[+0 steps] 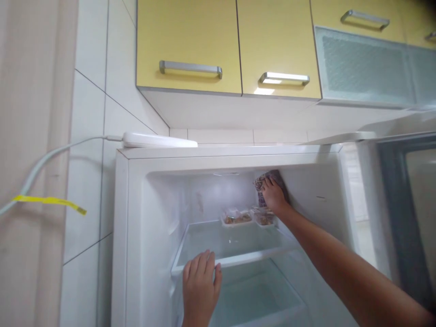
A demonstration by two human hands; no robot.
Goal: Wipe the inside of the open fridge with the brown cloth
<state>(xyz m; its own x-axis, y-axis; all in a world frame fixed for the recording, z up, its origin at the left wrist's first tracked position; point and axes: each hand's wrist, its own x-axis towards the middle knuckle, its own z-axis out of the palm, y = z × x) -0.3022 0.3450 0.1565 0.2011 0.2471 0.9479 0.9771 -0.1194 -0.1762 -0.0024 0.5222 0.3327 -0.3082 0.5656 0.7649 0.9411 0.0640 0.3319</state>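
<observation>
My right hand (pixel 273 195) reaches deep into the refrigerator, its fingers laid over a dark, patterned bag (pixel 283 180). The bag stands at the back right, above the clear containers; its contents cannot be made out. My left hand (pixel 201 281) is at the front edge of the upper glass shelf (pixel 207 238), fingers stretched and thumb apart, holding nothing. Toward the back of that shelf sit a clear plastic container (pixel 237 218) with brownish food and a second clear container (pixel 265 217) beside it, below my right hand.
A lower glass shelf (pixel 252 295) lies beneath. The refrigerator door (pixel 391 204) stands open at right. Yellow cabinets (pixel 189 41) hang above. On the refrigerator top lies a white device (pixel 158 140) with a cable (pixel 51 156) bearing a yellow tag (pixel 51 200).
</observation>
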